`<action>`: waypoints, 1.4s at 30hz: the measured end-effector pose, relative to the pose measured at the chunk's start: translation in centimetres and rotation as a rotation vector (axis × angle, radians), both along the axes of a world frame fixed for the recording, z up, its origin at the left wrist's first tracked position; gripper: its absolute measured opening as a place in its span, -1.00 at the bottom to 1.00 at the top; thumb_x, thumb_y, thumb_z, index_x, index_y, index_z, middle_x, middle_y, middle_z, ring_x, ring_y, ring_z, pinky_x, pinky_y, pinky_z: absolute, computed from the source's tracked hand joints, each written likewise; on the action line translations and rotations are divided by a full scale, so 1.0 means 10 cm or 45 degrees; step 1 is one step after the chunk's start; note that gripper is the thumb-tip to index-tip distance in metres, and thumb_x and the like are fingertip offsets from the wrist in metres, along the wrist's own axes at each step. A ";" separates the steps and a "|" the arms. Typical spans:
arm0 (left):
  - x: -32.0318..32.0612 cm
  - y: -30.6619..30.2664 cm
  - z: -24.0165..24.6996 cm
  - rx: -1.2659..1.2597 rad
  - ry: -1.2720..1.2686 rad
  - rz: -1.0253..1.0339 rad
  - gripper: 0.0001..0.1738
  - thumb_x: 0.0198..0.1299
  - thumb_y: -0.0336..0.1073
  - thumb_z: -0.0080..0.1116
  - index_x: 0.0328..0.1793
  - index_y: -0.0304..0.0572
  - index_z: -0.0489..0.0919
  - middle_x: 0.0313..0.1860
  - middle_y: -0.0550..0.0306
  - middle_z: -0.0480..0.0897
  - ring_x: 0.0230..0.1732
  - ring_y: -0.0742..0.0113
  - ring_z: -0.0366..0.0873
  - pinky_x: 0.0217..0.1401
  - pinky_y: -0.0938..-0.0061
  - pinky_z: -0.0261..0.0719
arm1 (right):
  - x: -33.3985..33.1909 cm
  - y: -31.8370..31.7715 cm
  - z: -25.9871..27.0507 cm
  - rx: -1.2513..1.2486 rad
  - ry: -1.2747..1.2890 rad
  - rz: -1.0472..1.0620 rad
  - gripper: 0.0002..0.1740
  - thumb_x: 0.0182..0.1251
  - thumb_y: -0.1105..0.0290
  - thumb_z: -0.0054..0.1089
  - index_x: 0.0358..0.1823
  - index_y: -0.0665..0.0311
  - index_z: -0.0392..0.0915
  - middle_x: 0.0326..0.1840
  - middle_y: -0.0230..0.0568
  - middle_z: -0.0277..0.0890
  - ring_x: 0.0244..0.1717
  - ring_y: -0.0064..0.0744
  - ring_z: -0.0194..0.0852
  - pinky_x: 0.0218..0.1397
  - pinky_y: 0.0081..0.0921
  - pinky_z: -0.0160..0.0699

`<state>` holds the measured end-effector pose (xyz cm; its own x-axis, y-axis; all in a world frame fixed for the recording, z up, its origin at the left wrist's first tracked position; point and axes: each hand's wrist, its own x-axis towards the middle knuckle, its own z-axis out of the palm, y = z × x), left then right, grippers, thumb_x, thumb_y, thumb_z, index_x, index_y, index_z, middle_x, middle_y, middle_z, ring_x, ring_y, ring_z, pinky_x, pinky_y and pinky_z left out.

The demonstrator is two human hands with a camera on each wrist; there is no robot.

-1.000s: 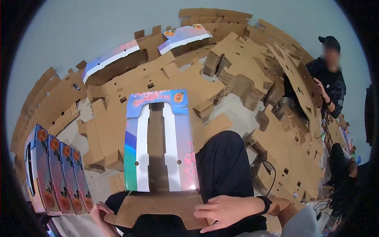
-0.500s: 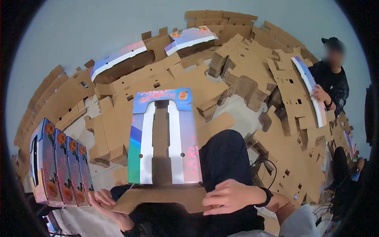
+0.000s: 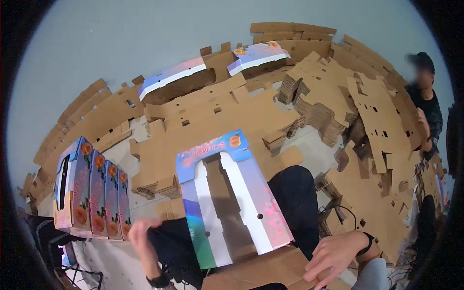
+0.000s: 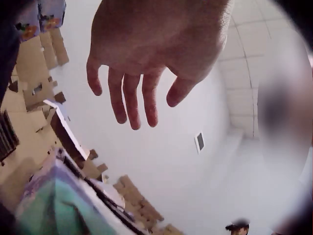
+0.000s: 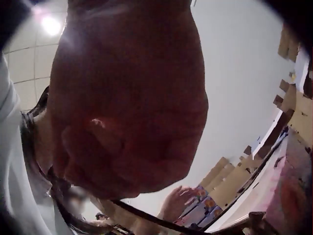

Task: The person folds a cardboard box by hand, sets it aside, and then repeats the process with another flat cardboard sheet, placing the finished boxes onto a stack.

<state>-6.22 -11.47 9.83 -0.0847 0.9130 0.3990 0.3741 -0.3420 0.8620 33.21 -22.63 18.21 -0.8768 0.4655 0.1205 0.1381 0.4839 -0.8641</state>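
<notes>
A printed cardboard box (image 3: 278,212) lies tilted across the person's lap. A long slot between white inner edges shows its brown inside, and a plain brown flap (image 3: 256,270) extends from its near end. The right hand (image 3: 336,256) grips this flap at its right corner; in the right wrist view its fingers (image 5: 105,161) are curled and darkly shadowed. Raised left of the box, the left hand (image 3: 145,239) holds nothing. Its fingers (image 4: 132,103) hang spread and relaxed in the left wrist view, apart from the box.
Several folded peach-printed boxes (image 3: 75,193) stand in a row at left. Flat brown cardboard sheets (image 3: 193,140) and stacked blanks (image 3: 319,118) cover the floor ahead. Two part-folded printed boxes (image 3: 261,53) lie by the wall. Another person (image 3: 427,101) handles cardboard at right.
The left hand has let go of the flap and lifted away to the left. The box has turned and come nearer, its flap end swinging right. The right hand stays at the flap.
</notes>
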 end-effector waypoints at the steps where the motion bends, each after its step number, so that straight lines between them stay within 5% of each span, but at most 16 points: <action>1: 0.18 0.06 0.08 -0.095 -0.008 -0.083 -0.66 0.32 -0.20 -0.08 -0.32 -0.32 0.56 -0.27 -0.04 0.61 -0.15 0.14 0.55 0.00 0.36 0.45 | 0.01 -0.01 -0.02 -0.115 -0.057 0.046 -0.68 0.19 0.11 0.31 -0.43 0.20 0.49 -0.58 -0.27 0.42 -0.61 -0.22 0.41 -0.60 -0.42 0.26; 6: 0.88 0.14 -0.23 -0.159 0.663 -0.780 -0.58 0.16 -0.13 0.13 0.15 0.01 0.54 0.32 -0.11 0.35 0.39 -0.15 0.20 0.36 0.03 0.20 | 0.16 0.12 -0.06 -0.335 -0.162 0.268 -0.49 0.06 -0.07 0.40 -0.22 0.17 0.48 -0.48 -0.21 0.49 -0.57 -0.19 0.46 -0.59 -0.41 0.31; 8: 0.98 -0.06 -0.36 -0.123 0.876 -0.852 -0.53 0.13 -0.12 0.15 0.21 0.06 0.50 0.38 -0.10 0.27 0.46 -0.17 0.07 0.39 -0.10 0.11 | 0.37 0.35 -0.32 -1.123 -0.252 0.433 -0.69 0.36 0.11 0.12 -0.35 0.21 0.52 -0.55 -0.43 0.40 -0.58 -0.60 0.38 -0.57 -0.55 0.22; 11: 0.97 -0.16 -0.38 -0.130 1.079 -0.911 -0.46 0.10 -0.10 0.17 0.26 0.12 0.45 0.44 -0.08 0.18 0.53 -0.18 -0.10 0.41 -0.29 -0.05 | 0.36 0.89 -0.70 -0.664 0.152 -0.429 -0.70 0.45 0.22 -0.01 -0.09 0.36 0.42 -0.52 -0.36 0.44 -0.59 -0.59 0.43 -0.55 -0.63 0.40; 12: 0.96 -0.18 -0.38 -0.189 1.077 -0.903 -0.45 0.09 -0.09 0.17 0.26 0.13 0.45 0.44 -0.07 0.18 0.55 -0.18 -0.14 0.40 -0.35 -0.11 | 0.28 1.14 -0.75 -0.749 0.082 -0.774 -0.70 0.45 0.22 -0.01 -0.09 0.36 0.41 -0.45 -0.33 0.47 -0.50 -0.59 0.47 -0.46 -0.62 0.45; 14: 0.96 -0.23 -0.44 -0.194 1.056 -0.859 -0.46 0.06 -0.11 0.17 0.23 0.11 0.47 0.45 -0.06 0.18 0.55 -0.16 -0.12 0.42 -0.34 -0.16 | 0.23 1.60 -1.24 -0.140 -0.203 -1.170 -0.45 0.36 0.09 0.11 0.18 0.36 0.28 -0.12 -0.09 0.51 -0.09 -0.33 0.52 -0.01 -0.42 0.50; 15: 0.95 -0.26 -0.48 -0.184 1.072 -0.829 -0.47 0.05 -0.12 0.16 0.22 0.09 0.48 0.45 -0.05 0.17 0.55 -0.15 -0.13 0.43 -0.33 -0.18 | 0.19 1.79 -1.47 -0.007 -0.147 -1.168 -0.29 0.29 0.05 0.18 0.31 0.32 0.18 0.07 0.06 0.43 0.10 -0.16 0.44 0.14 -0.32 0.42; 18: 0.98 -0.29 -0.47 -0.212 1.051 -0.783 -0.51 0.02 -0.14 0.15 0.15 0.01 0.51 0.47 -0.04 0.16 0.56 -0.11 -0.13 0.44 -0.32 -0.24 | -0.11 2.08 -1.58 0.090 -0.265 -1.167 -0.28 0.29 -0.03 0.09 0.31 0.31 0.22 0.24 0.06 0.33 0.22 -0.15 0.37 0.17 -0.27 0.41; 25: 1.01 -0.24 -0.52 -0.285 0.992 -0.758 -0.61 0.05 -0.19 0.06 0.05 -0.01 0.57 0.49 -0.05 0.13 0.57 -0.14 -0.21 0.45 -0.33 -0.37 | -0.47 2.27 -1.36 -0.011 -0.808 -1.371 -0.32 0.27 -0.04 0.00 0.27 0.31 0.28 0.20 0.07 0.38 0.18 -0.03 0.38 0.12 -0.23 0.41; 27: 1.00 -0.23 -0.53 -0.286 0.998 -0.763 -0.61 0.04 -0.19 0.07 0.04 -0.02 0.57 0.49 -0.05 0.12 0.57 -0.14 -0.21 0.45 -0.34 -0.36 | -0.47 2.26 -1.43 0.119 -0.675 -1.435 -0.38 0.26 0.04 0.03 0.19 0.38 0.34 -0.03 0.19 0.49 0.06 0.11 0.47 0.08 -0.13 0.45; 28: 1.00 -0.24 -0.53 -0.291 1.006 -0.762 -0.61 0.04 -0.18 0.07 0.03 -0.03 0.58 0.49 -0.05 0.12 0.57 -0.14 -0.21 0.45 -0.35 -0.36 | -0.45 2.26 -1.53 0.116 -0.686 -1.435 -0.38 0.26 0.04 0.03 0.19 0.38 0.34 -0.03 0.19 0.49 0.06 0.11 0.47 0.08 -0.13 0.45; 30: 0.99 -0.23 -0.52 -0.294 1.004 -0.761 -0.61 0.04 -0.18 0.07 0.02 -0.03 0.58 0.49 -0.06 0.12 0.57 -0.14 -0.21 0.45 -0.35 -0.36 | -0.40 2.30 -1.81 0.034 -0.112 -1.480 -0.39 0.25 0.08 0.06 0.19 0.38 0.32 -0.01 0.13 0.49 0.02 0.01 0.50 0.06 -0.22 0.46; 33: 0.98 -0.22 -0.53 -0.303 0.978 -0.767 -0.64 0.04 -0.16 0.07 -0.03 -0.06 0.59 0.49 -0.05 0.12 0.57 -0.15 -0.21 0.44 -0.36 -0.36 | -0.38 2.35 -2.05 -0.040 0.090 -1.508 -0.41 0.26 0.12 0.07 0.19 0.39 0.30 0.00 0.07 0.49 -0.03 -0.07 0.51 0.06 -0.27 0.45; 37: 0.99 -0.20 -0.55 -0.229 0.999 -0.790 -0.66 0.03 -0.13 0.13 -0.13 -0.17 0.55 0.44 -0.16 0.17 0.53 -0.25 -0.12 0.32 -0.50 -0.17 | -0.40 2.34 -1.96 -0.076 -0.051 -1.521 -0.41 0.29 0.11 0.06 0.23 0.34 0.26 0.03 0.02 0.46 -0.04 -0.10 0.50 0.07 -0.30 0.44; 39: 0.98 -0.18 -0.54 -0.227 0.992 -0.786 -0.67 0.03 -0.12 0.13 -0.14 -0.16 0.55 0.44 -0.16 0.17 0.53 -0.26 -0.12 0.32 -0.50 -0.17 | -0.45 2.32 -1.82 -0.141 -0.130 -1.554 -0.45 0.32 0.13 0.08 0.21 0.34 0.32 -0.06 -0.11 0.50 -0.21 -0.34 0.48 -0.12 -0.40 0.45; 42: 0.97 -0.18 -0.55 -0.247 0.927 -0.802 -0.67 0.03 -0.11 0.13 -0.15 -0.15 0.55 0.44 -0.16 0.16 0.53 -0.27 -0.13 0.32 -0.50 -0.19 | -0.48 2.31 -1.79 0.160 -0.291 -1.680 -0.53 0.34 0.11 0.04 0.09 0.33 0.46 -0.26 0.01 0.59 -0.32 -0.11 0.57 -0.22 -0.23 0.48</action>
